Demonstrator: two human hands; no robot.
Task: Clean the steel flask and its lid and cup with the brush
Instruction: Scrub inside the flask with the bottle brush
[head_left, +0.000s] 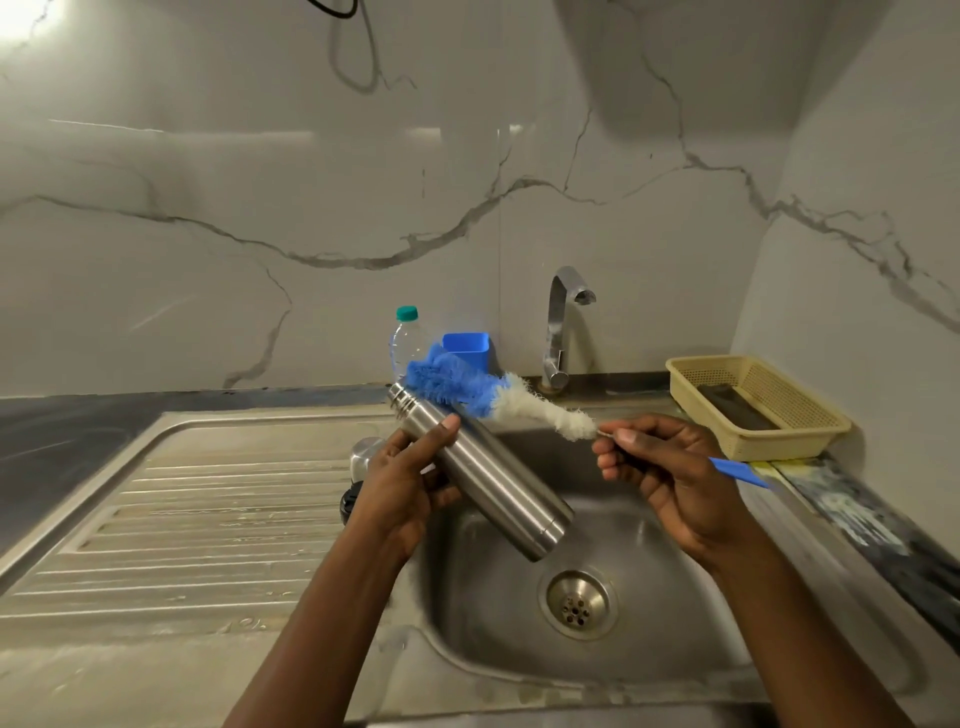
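Observation:
My left hand (402, 480) grips the steel flask (498, 480) around its upper body, tilted over the sink basin with its open threaded mouth up and to the left. My right hand (657, 462) holds the bottle brush (488, 389) by its blue handle. The blue and white bristles lie just beside the flask's mouth, outside it. Behind my left hand, on the drainboard edge, stand the steel cup (363, 454) and a dark lid (349, 505), both partly hidden.
The sink basin (675, 613) with its drain (577, 604) lies below the flask, the ribbed drainboard (208, 509) to the left. A tap (560, 327), a blue container (467, 349) and a plastic bottle (405, 340) stand at the back wall. A beige basket (756, 405) sits at the right.

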